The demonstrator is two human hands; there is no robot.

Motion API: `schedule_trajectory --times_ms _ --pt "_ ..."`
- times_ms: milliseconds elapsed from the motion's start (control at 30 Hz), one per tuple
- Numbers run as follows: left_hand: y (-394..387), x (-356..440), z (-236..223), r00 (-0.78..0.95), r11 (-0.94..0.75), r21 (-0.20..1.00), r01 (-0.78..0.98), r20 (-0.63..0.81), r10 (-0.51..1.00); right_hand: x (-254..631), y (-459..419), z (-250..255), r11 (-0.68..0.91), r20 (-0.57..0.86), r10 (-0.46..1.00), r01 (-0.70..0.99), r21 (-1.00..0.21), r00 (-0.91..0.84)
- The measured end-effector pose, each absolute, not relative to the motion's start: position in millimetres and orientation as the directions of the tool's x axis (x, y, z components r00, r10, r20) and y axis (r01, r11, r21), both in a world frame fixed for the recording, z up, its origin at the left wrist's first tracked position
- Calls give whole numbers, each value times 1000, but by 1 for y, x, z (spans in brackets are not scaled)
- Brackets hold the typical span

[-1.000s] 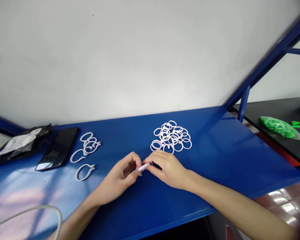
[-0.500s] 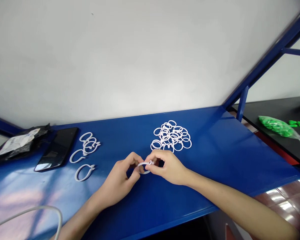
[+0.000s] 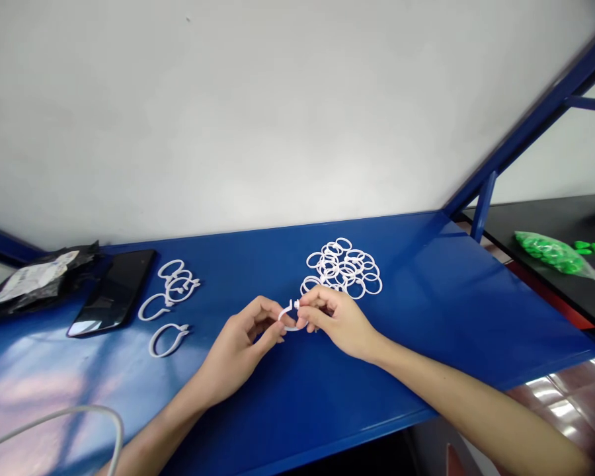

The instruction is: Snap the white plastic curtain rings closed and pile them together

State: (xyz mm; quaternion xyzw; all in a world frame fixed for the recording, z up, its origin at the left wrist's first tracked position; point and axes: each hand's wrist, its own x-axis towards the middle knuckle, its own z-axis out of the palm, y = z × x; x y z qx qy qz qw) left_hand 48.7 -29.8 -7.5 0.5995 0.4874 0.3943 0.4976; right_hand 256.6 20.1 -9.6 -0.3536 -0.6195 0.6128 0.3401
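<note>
Both of my hands pinch one white plastic ring [image 3: 288, 316] just above the blue table [image 3: 426, 297]. My left hand [image 3: 242, 344] grips its left side with thumb and fingers. My right hand [image 3: 337, 320] pinches its right end, where a small knob sticks up. A pile of several white rings [image 3: 344, 268] lies just behind my right hand. A smaller group of white rings [image 3: 171, 291] lies to the left, with one ring [image 3: 167, 340] apart from it, nearer to me.
A black phone [image 3: 114, 291] and a black plastic bag with a label [image 3: 30, 281] lie at the far left. A white cable [image 3: 54, 423] curves across the near left corner. Right of the blue frame post [image 3: 480, 205], a black table holds a bag of green pieces [image 3: 550, 251].
The ring between my hands has turned from edge-on to a visible loop, and both hands have lifted a little toward the pile.
</note>
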Motion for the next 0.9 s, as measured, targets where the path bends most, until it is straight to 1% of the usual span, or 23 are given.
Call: schedule_trajectory --times_ms 133,200,267,333,433,500,633,700,767,800,833,900 --pt "-31 51 -9 138 -76 961 265 40 990 257 17 -8 187 81 836 144 -972 -543" --pt "-32 52 -11 130 -111 942 318 72 989 257 15 -7 243 93 817 193 -951 -569" --pt "-33 52 -13 138 -184 907 380 140 980 258 15 -6 284 103 804 227 -932 -585" --pt "-34 52 -15 161 -287 857 429 240 957 259 14 -6 348 144 783 234 -908 -605" --pt "-37 52 -16 216 -449 767 459 394 893 261 12 -8 492 270 718 193 -849 -642" --pt "-39 53 -16 258 -534 707 464 469 845 262 10 -10 573 338 670 170 -802 -661" --pt "-39 53 -15 331 -621 611 492 528 782 263 8 -11 662 388 624 196 -723 -678" --pt "-32 47 -14 387 -650 517 557 531 754 262 11 -10 722 429 615 253 -644 -662" --pt "-21 34 -14 415 -630 354 691 520 747 264 19 -9 787 498 603 361 -501 -623" --pt "-15 25 -13 386 -566 256 784 513 766 266 24 -8 799 530 601 429 -421 -598" --pt "-9 14 -13 296 -441 184 878 516 804 268 30 -8 791 557 606 502 -350 -568" --pt "0 -9 -13 105 -157 70 985 477 873 275 43 -9 731 563 647 628 -267 -514"
